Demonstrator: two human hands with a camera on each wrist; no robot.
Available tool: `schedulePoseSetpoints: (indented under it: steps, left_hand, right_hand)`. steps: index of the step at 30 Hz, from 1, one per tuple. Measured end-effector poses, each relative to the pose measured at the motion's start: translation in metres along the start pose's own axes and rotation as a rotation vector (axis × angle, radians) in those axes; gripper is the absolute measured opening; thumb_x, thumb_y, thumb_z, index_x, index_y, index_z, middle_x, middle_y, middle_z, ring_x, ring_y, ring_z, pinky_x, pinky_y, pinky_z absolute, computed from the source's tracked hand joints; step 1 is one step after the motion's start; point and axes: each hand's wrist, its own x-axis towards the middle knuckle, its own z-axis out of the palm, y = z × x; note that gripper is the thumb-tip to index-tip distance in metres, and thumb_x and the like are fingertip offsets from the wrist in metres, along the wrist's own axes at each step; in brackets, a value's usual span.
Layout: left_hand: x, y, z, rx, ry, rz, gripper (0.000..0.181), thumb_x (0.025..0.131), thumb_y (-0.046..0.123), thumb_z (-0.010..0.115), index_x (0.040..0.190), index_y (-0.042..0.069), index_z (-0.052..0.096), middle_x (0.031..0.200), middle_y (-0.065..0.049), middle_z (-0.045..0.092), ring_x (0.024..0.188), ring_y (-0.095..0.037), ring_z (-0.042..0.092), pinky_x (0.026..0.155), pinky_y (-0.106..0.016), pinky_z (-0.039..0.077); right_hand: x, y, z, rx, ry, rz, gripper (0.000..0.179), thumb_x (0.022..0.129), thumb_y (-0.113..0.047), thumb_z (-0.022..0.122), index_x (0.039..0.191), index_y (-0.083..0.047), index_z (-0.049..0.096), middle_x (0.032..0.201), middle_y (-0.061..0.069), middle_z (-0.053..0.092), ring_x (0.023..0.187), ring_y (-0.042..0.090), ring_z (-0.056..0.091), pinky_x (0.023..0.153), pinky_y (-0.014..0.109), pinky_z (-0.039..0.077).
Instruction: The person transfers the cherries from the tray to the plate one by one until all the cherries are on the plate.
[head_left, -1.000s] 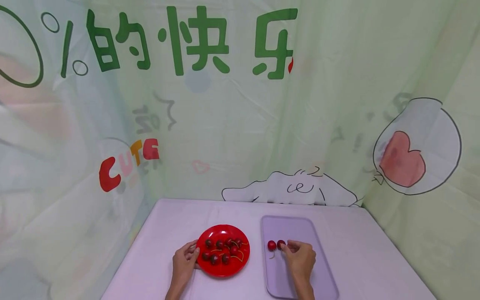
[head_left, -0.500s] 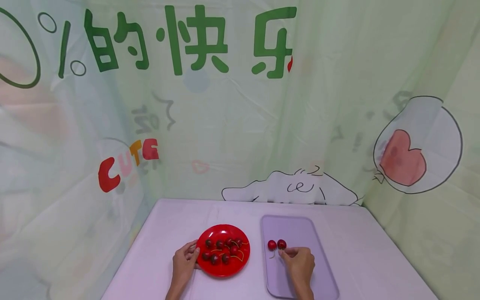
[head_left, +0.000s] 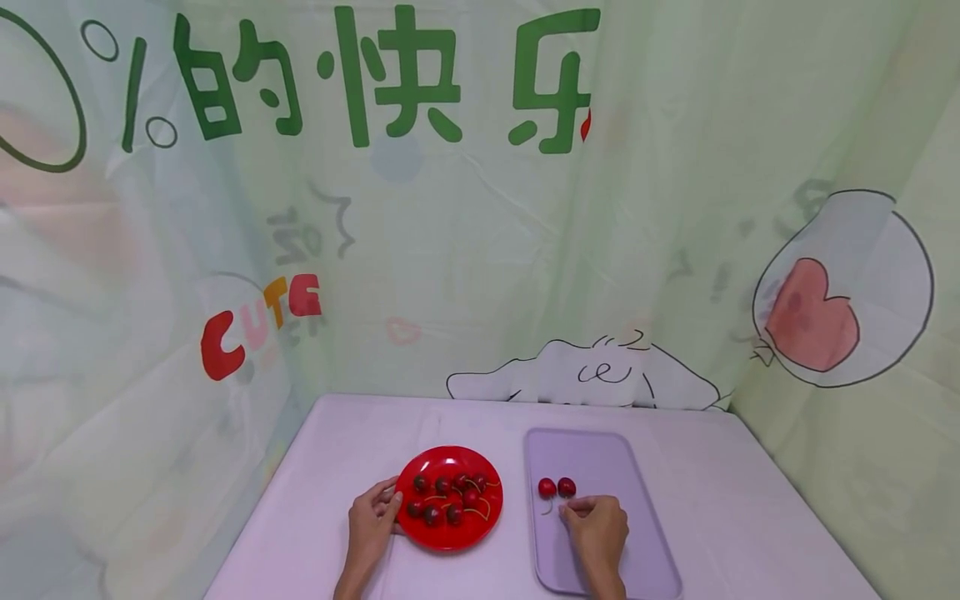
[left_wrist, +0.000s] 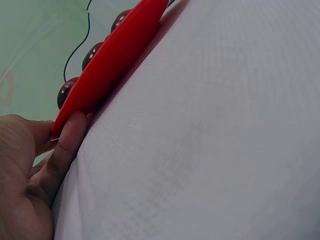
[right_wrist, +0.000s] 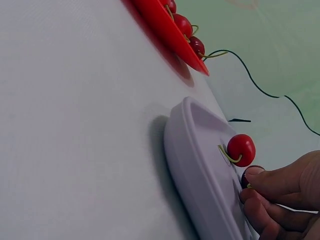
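A round red plate [head_left: 450, 540] bears several cherries [head_left: 432, 516] with stems. At its left edge my left hand [head_left: 370, 523] grips the rim, the thumb on one side and fingers on the other, as the left wrist view confirms. On the lilac tray [head_left: 600, 458] two cherries lie side by side: a bright red cherry [head_left: 547, 488] with its stem toward me, and a darker cherry [head_left: 567, 487]. My right hand [head_left: 600, 531] is over the tray, thumb and forefinger pinching the darker cherry's stem. In the right wrist view the thumb partly hides this cherry [right_wrist: 244, 180].
A pale cloth [head_left: 712, 483] covers the table. The tray stands to the right of the plate, with a strip of cloth between them. A printed curtain [head_left: 480, 250] hangs behind and on both sides.
My right hand's fingertips have drawn back slightly toward me from the darker cherry, leaving it in fuller view. The left hand and the plate stay put.
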Motion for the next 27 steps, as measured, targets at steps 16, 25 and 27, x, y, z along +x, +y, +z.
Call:
schedulePoseSetpoints:
  steps: [16, 25, 27]
  left_hand:
    - [-0.0032, 0.0055, -0.0018, -0.021, -0.029, -0.004, 0.036, 0.105, 0.003, 0.069, 0.141, -0.002, 0.069, 0.119, -0.024, 0.079, 0.074, -0.012, 0.074, 0.057, -0.024, 0.064]
    - [-0.0028, 0.0047, -0.0018, -0.009, -0.028, 0.006, 0.036, 0.105, 0.003, 0.07, 0.141, -0.002, 0.07, 0.118, -0.024, 0.079, 0.076, -0.013, 0.075, 0.058, -0.023, 0.064]
    - [-0.0028, 0.0054, -0.0019, -0.005, -0.026, 0.003, 0.036, 0.105, 0.002, 0.069, 0.14, -0.002, 0.07, 0.118, -0.024, 0.079, 0.075, -0.013, 0.075, 0.058, -0.023, 0.064]
  right_hand:
    - [-0.0038, -0.0042, -0.0073, 0.018, 0.004, -0.032, 0.007, 0.078, 0.002, 0.089, 0.082, 0.003, 0.083, 0.068, 0.01, 0.077, 0.058, 0.011, 0.065, 0.063, 0.033, 0.049]
    - [-0.0029, -0.0024, -0.009, 0.023, 0.041, -0.03, 0.005, 0.08, 0.001, 0.089, 0.083, 0.001, 0.085, 0.069, 0.011, 0.077, 0.06, 0.012, 0.064, 0.06, 0.031, 0.047]
    - [-0.0018, -0.0006, -0.0087, 0.029, 0.041, -0.027, 0.004, 0.081, 0.0, 0.089, 0.083, 0.001, 0.085, 0.069, 0.011, 0.077, 0.06, 0.011, 0.064, 0.06, 0.029, 0.046]
